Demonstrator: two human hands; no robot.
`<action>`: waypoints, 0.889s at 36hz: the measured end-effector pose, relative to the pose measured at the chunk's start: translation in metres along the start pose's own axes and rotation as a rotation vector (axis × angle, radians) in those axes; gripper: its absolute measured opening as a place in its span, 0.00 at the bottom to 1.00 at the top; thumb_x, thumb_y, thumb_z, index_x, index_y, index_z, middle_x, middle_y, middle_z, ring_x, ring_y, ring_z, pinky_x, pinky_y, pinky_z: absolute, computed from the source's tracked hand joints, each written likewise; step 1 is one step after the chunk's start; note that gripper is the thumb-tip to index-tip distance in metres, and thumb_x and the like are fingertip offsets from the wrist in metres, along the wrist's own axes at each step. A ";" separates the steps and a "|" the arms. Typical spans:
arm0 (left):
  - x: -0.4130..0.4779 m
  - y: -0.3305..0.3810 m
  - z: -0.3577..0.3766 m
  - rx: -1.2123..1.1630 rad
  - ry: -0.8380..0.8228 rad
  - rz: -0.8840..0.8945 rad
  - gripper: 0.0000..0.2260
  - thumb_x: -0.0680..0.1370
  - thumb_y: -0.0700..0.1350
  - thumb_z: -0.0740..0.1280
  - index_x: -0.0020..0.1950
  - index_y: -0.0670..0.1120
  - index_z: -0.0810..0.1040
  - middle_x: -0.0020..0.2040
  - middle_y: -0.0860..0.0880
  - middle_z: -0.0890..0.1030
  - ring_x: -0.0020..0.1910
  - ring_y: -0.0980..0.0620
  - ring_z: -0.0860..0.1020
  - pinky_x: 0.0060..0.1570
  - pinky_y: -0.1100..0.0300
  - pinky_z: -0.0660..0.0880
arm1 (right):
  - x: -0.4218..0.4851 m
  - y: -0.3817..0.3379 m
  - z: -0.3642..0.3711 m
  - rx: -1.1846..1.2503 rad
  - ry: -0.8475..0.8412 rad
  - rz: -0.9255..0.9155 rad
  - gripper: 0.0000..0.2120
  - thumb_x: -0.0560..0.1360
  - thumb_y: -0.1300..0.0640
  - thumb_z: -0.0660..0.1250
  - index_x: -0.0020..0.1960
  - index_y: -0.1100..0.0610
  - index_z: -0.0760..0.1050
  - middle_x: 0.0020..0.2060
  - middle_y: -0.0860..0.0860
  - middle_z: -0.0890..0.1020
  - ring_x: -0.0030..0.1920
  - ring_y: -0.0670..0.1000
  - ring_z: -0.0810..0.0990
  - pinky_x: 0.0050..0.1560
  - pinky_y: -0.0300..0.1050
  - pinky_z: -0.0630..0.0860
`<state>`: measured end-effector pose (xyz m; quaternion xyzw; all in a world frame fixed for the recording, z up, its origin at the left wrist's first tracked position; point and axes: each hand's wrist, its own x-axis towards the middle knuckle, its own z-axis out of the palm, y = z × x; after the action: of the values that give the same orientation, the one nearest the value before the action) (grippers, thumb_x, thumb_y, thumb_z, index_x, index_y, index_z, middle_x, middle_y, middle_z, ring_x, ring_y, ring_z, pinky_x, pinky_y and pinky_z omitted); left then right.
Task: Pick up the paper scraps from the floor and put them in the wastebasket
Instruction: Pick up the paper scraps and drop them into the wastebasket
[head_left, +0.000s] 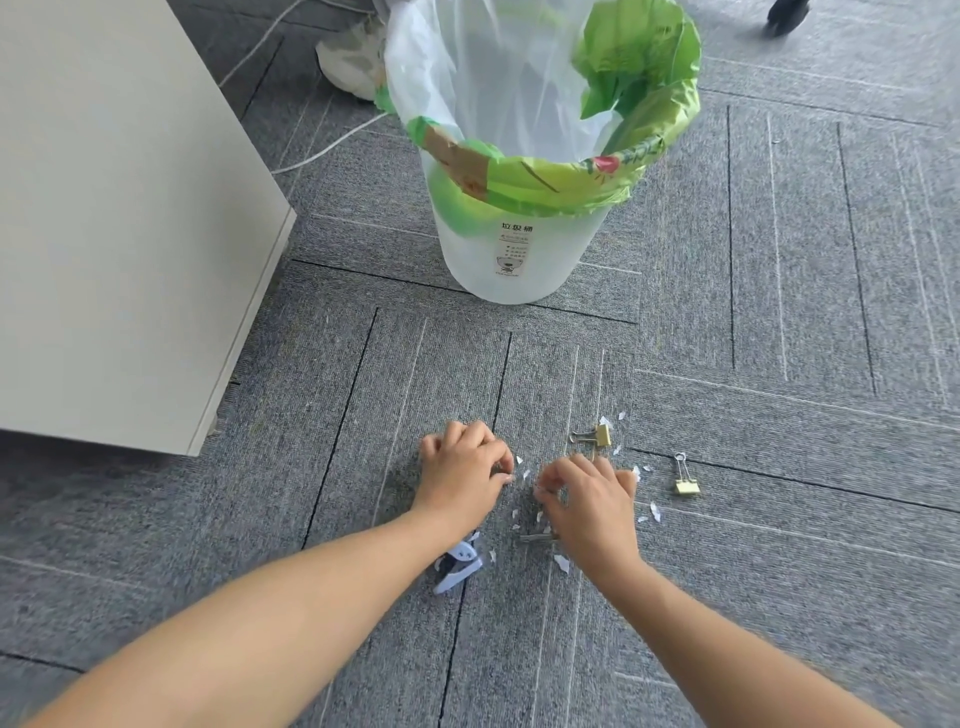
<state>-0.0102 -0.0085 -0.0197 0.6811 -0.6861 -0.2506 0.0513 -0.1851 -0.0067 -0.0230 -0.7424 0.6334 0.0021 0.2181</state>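
View from above of a person crouched over grey carpet (779, 312), both bare forearms reaching forward to a scatter of small white paper scraps (561, 563) near the middle of the scene. The step in hand looks like gathering: scraps are being picked off the floor and none is on its way to the bin yet. The left hand (465, 467) rests knuckles up with its fingers curled in, its fingertips touching a few scraps just to its right; whether it already grips paper inside the curl is hidden. The right hand (587, 499) lies just right of it, its fingers bent down to the carpet as if pinching at scraps, but what it actually holds cannot be told. More scraps lie between the two hands, just right of the right hand, nearer than its wrist, and just beyond it. Mixed among them are a gold binder clip (601, 435) just beyond the right hand, a second gold binder clip (687, 483) further right, and a blue and white desk tool (460, 566) beside the left wrist; the next move probably calls for fine fingertip picking that leaves these behind. The wastebasket (467, 270), translucent white with a green liner (571, 182), stands upright well beyond the hands, at far centre, its mouth open. A white cabinet (104, 208) fills the left.
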 end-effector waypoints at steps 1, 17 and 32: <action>0.000 0.000 0.000 0.010 0.003 0.008 0.05 0.77 0.57 0.66 0.51 0.59 0.77 0.53 0.59 0.71 0.57 0.54 0.64 0.60 0.53 0.59 | 0.001 0.000 0.000 -0.008 -0.008 -0.003 0.04 0.74 0.45 0.68 0.48 0.42 0.75 0.44 0.38 0.77 0.48 0.45 0.71 0.54 0.47 0.62; 0.005 0.006 0.002 -0.028 -0.002 -0.061 0.05 0.79 0.56 0.62 0.52 0.58 0.76 0.55 0.58 0.71 0.59 0.54 0.65 0.60 0.53 0.58 | 0.004 -0.001 0.000 -0.100 -0.049 -0.069 0.03 0.77 0.47 0.65 0.49 0.44 0.76 0.46 0.39 0.76 0.51 0.47 0.71 0.56 0.45 0.61; 0.019 0.012 -0.001 -0.036 -0.003 -0.030 0.02 0.77 0.54 0.67 0.48 0.60 0.76 0.51 0.59 0.71 0.56 0.54 0.64 0.57 0.53 0.59 | 0.005 -0.009 -0.002 0.021 0.006 0.036 0.05 0.75 0.44 0.67 0.48 0.43 0.77 0.44 0.39 0.78 0.50 0.45 0.72 0.56 0.47 0.63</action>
<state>-0.0217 -0.0281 -0.0190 0.6900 -0.6712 -0.2645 0.0586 -0.1765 -0.0113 -0.0203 -0.7287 0.6472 -0.0026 0.2239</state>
